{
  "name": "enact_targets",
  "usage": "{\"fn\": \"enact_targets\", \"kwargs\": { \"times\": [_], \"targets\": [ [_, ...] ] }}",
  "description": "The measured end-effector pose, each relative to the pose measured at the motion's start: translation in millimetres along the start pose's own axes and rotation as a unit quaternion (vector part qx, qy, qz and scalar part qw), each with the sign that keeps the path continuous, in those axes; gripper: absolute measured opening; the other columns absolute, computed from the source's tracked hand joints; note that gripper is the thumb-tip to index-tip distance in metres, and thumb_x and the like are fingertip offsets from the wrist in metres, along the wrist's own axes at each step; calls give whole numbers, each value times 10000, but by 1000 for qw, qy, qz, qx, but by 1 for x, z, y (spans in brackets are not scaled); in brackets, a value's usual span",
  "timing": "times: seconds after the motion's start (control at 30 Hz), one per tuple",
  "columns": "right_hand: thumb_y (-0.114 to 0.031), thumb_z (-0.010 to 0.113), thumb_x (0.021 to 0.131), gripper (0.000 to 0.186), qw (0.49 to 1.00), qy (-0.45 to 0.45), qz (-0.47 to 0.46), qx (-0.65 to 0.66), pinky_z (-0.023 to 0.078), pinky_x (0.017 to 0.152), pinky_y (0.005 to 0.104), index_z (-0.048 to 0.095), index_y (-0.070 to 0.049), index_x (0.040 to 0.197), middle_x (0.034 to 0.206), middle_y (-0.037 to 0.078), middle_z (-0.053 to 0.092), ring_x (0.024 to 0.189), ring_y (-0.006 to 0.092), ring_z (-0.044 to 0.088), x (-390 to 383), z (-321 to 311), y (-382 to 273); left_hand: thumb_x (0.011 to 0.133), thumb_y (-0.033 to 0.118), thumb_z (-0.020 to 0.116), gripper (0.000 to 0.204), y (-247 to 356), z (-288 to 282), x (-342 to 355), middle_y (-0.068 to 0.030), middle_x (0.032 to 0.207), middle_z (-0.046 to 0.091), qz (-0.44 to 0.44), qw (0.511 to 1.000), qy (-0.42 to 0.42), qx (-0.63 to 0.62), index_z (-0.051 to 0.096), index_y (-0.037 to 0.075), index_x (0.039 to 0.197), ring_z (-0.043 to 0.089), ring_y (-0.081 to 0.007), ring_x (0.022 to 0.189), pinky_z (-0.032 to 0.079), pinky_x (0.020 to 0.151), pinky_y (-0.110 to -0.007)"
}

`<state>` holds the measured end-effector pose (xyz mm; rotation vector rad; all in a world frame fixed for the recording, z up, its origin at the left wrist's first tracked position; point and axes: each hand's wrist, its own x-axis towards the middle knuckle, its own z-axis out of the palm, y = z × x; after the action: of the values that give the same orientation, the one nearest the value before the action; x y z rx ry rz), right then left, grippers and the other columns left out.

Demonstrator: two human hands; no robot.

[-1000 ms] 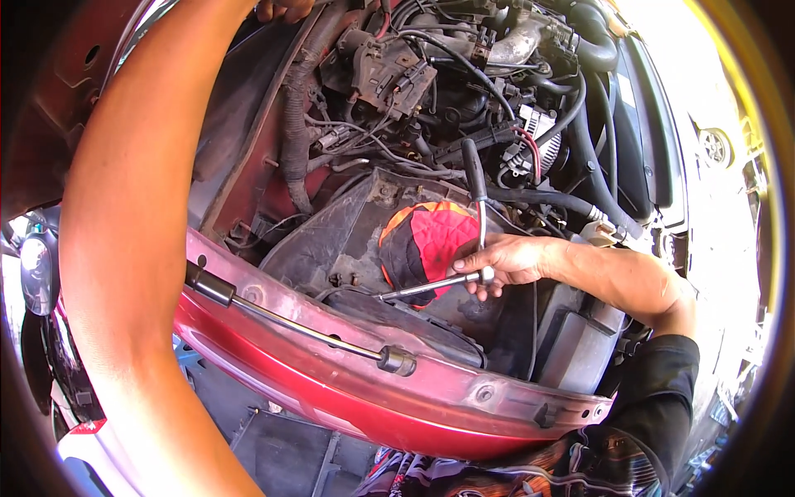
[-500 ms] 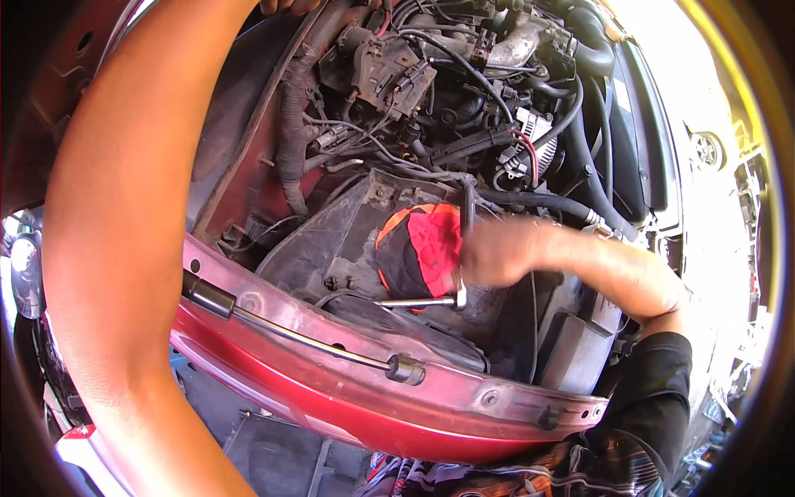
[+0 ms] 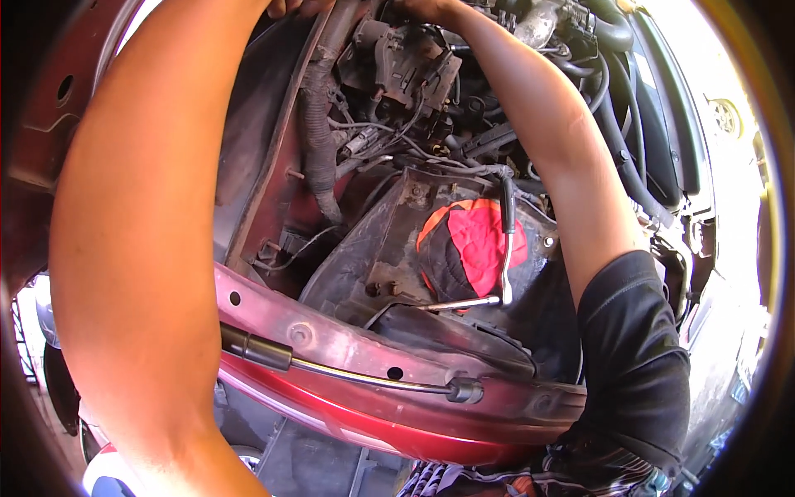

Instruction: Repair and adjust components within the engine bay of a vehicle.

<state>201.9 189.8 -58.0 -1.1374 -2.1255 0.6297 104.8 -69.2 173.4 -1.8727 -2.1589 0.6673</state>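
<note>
My left hand (image 3: 300,7) shows only in part at the top edge, its fingers curled; anything inside them is out of sight. Close by, my right hand (image 3: 424,9) reaches over the far end of the engine bay, beside a brown-dusted bracket assembly (image 3: 410,70). The picture edge cuts off its fingers. Nearer to me lies a ratchet (image 3: 508,211) with a black grip, a long extension bar (image 3: 464,305) sticking out sideways from its head. It rests over a bundled red and black cloth (image 3: 476,248) with orange trim, away from both hands.
A thick ribbed wiring loom (image 3: 318,124) runs along the left inner panel. Thin cables (image 3: 431,155) cross the middle. The red front body edge (image 3: 373,422) lies nearest me, with a gas strut (image 3: 364,374) along it. Black hoses (image 3: 633,166) fill the right side.
My right hand has left the ratchet and moved to the far end of the bay, near my left hand. The ratchet stays on the cloth. The view has shifted slightly.
</note>
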Motion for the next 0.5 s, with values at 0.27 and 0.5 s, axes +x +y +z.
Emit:
{"fn": "enact_targets", "kwargs": {
  "times": [0.27,0.5],
  "targets": [
    [-467,678,888,451,987,98,101,-79,561,889,491,757,-80,1106,1094,212,739,1070,375,704,-48,3,-50,792,180,715,358,4,2,-12,-166,1071,764,-25,998,44,-26,767,22,1109,741,-293,984,577,847,-430],
    [-425,726,851,399,995,69,7,-77,569,836,484,758,-65,1019,1019,197,749,1001,374,719,-34,-8,-39,813,128,663,354,7,9,-6,-192,1115,749,-54,995,73,-45,755,11,1134,733,-307,1034,576,867,-425]
  ]
}}
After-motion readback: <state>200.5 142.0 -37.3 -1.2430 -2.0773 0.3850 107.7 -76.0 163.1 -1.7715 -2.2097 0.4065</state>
